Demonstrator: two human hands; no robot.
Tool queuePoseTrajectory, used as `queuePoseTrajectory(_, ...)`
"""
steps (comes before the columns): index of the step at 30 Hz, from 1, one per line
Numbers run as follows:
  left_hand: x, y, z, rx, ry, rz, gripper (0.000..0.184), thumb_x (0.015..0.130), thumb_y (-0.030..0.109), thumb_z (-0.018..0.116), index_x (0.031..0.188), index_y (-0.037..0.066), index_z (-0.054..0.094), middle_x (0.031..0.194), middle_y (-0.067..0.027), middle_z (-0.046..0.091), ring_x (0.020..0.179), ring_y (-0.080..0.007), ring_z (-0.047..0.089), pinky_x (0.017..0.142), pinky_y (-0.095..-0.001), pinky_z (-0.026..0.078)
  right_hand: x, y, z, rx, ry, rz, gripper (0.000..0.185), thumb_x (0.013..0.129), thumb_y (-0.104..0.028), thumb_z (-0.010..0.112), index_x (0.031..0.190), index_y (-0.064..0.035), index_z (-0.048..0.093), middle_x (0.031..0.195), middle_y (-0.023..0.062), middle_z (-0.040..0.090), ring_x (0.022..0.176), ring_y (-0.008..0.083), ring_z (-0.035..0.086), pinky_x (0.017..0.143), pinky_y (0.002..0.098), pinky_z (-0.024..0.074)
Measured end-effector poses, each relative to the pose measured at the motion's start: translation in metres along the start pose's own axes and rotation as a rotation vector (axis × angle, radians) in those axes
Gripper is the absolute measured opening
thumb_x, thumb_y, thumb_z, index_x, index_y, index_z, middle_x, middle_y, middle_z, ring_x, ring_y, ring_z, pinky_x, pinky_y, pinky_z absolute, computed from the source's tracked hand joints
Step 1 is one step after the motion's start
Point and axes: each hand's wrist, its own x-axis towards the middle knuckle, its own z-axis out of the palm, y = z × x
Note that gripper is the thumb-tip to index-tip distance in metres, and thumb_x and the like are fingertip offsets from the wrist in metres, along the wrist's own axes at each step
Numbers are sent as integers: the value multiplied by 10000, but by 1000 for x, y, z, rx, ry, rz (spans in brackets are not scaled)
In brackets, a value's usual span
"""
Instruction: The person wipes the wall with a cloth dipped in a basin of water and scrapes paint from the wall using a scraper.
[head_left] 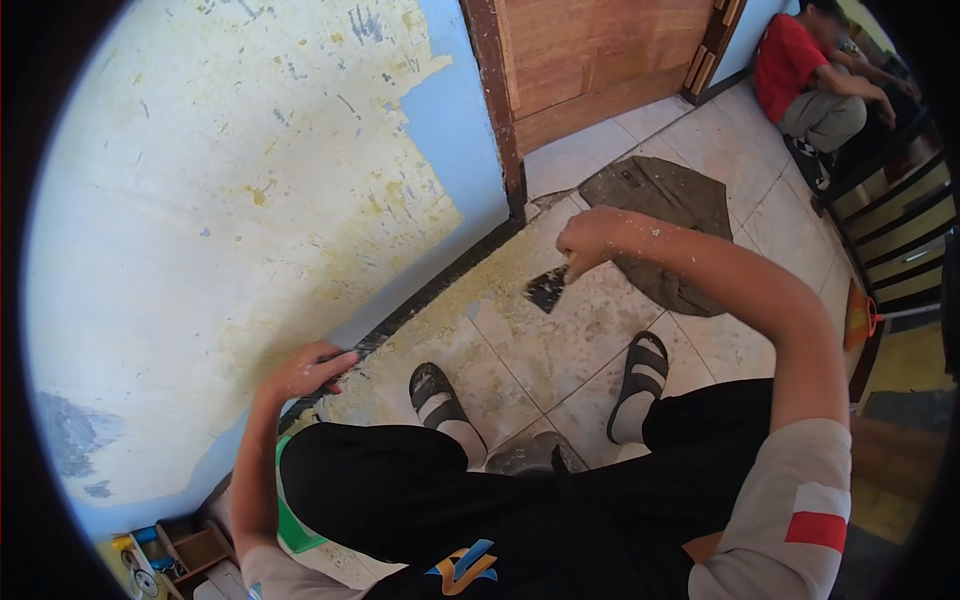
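My right hand [592, 240] is closed on a black scraper [546, 290], its flat, flecked blade pointing down above the dusty floor tiles. My left hand [308, 371] is low by the wall, at the dark baseboard [440, 268]. Its fingers are curled, with a dark greyish piece by the fingertips that I cannot make out against the baseboard. Beside both hands stands the wall [250, 200], with its blue paint partly gone and whitish, yellow-stained patches showing. Flakes and dust cover the floor [500, 335] between my sandalled feet.
A dusty brown cloth [665, 220] lies on the tiles beyond my right hand. Behind it is a wooden door [605, 60]. Another person in a red shirt [785, 65] sits at the far right, near a black slatted rack [895, 235]. A green object [295, 520] is beside my left leg.
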Motion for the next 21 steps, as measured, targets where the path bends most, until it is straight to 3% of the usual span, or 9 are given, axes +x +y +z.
queuePoseTrajectory(1,-12,-48,1,-172,170,-28,605,947,525,633,1055,-68,677,948,-161,661,815,-181,661,730,-331,542,10,-5,-3,91,188,3,500,822,-531,700,967,-55,742,985,183,724,979,373,684,799,481,544)
queuePoseTrajectory(3,-18,-189,18,-159,624,4,600,950,525,628,1024,-68,673,936,-170,656,763,-182,617,706,-334,532,29,-16,7,281,500,47,543,863,-565,631,941,-36,729,938,218,705,917,413,674,779,497,541)
queuePoseTrajectory(5,-56,-233,61,-136,956,-54,596,945,524,633,968,-71,663,894,-177,636,768,-265,611,769,-391,505,53,-17,28,370,566,128,536,867,-561,627,921,-37,729,913,219,702,902,410,675,771,499,540)
queuePoseTrajectory(7,-72,-316,88,-91,1007,-359,542,950,500,634,936,-41,660,862,-169,626,791,-345,607,833,-444,484,62,-22,33,450,640,210,530,872,-557,623,902,-39,728,888,220,699,888,408,676,763,500,539)
queuePoseTrajectory(8,-78,-357,103,-99,1008,-370,542,950,500,634,936,-41,660,862,-169,626,791,-345,607,833,-444,484,62,-29,33,447,624,210,525,881,-552,611,885,-40,729,864,220,696,870,404,676,757,503,537)
queuePoseTrajectory(9,-83,-393,119,7,949,-539,499,952,479,642,979,-19,658,862,-162,632,807,-361,613,836,-447,487,62,-35,32,444,609,212,522,891,-546,600,869,-41,730,840,220,693,853,401,677,752,505,536)
queuePoseTrajectory(10,-83,-412,130,113,880,-703,460,953,458,649,1022,4,656,861,-154,638,823,-377,618,839,-451,491,66,-38,31,439,603,206,522,891,-546,600,869,-41,730,840,220,693,853,401,677,752,505,536)
queuePoseTrajectory(11,-78,-418,138,103,880,-708,460,953,458,649,1022,4,656,861,-154,638,823,-377,618,839,-451,491,70,-41,29,401,604,209,521,901,-543,586,857,-45,731,826,216,693,842,398,677,750,507,536)
queuePoseTrajectory(21,-29,-408,194,401,1575,-702,408,941,407,686,1124,46,634,875,-141,652,832,-396,624,837,-476,494,91,-13,19,224,559,173,531,932,-546,538,829,-64,735,827,196,701,860,384,680,763,496,538)
